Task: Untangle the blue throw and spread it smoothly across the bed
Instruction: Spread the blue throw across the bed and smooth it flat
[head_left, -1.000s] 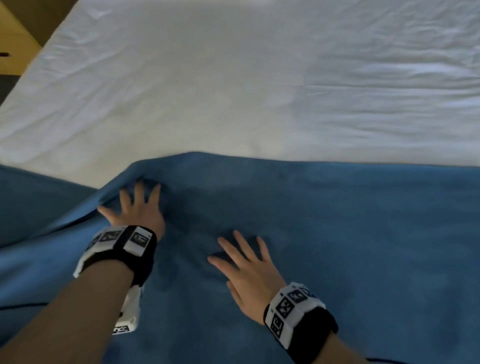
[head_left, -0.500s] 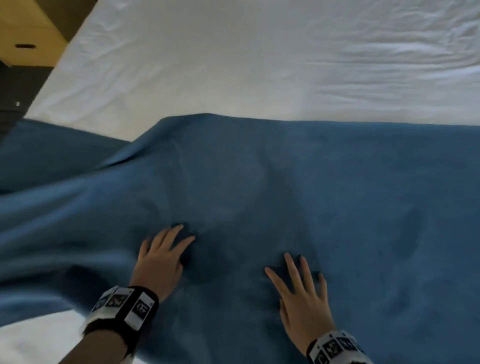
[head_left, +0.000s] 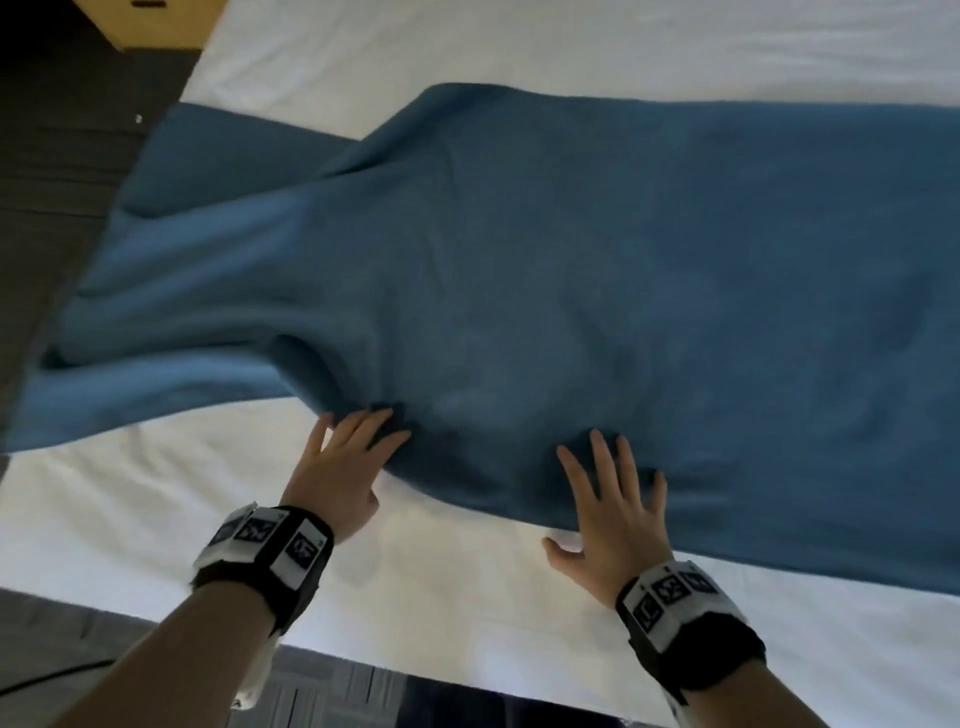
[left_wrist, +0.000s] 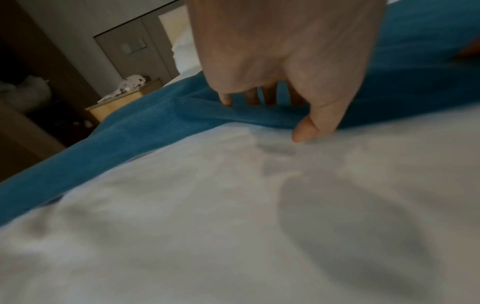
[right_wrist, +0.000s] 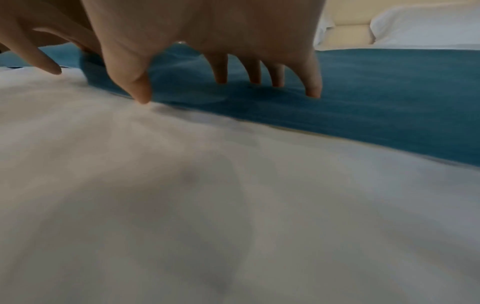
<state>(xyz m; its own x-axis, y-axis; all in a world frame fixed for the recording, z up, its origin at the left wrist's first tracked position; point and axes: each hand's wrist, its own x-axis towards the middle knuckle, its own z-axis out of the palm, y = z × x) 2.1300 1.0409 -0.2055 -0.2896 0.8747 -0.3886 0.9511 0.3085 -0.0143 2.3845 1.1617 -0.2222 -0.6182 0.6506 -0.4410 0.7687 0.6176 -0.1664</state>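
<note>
The blue throw lies as a wide band across the white bed, with folds bunched at its left end, which hangs over the bed's left side. My left hand rests flat with straight fingers on the throw's near edge, thumb on the sheet. My right hand lies flat beside it, fingers spread on the throw, thumb on the white sheet. Neither hand holds anything.
A wooden nightstand stands at the far left beyond the bed, with clutter on its top. Dark floor runs along the bed's left side and near edge. White pillows lie at the head of the bed.
Both hands have slid back toward me over the throw, dragging its near edge so white sheet now shows between the throw and the bed's edge. The view has pulled back.
</note>
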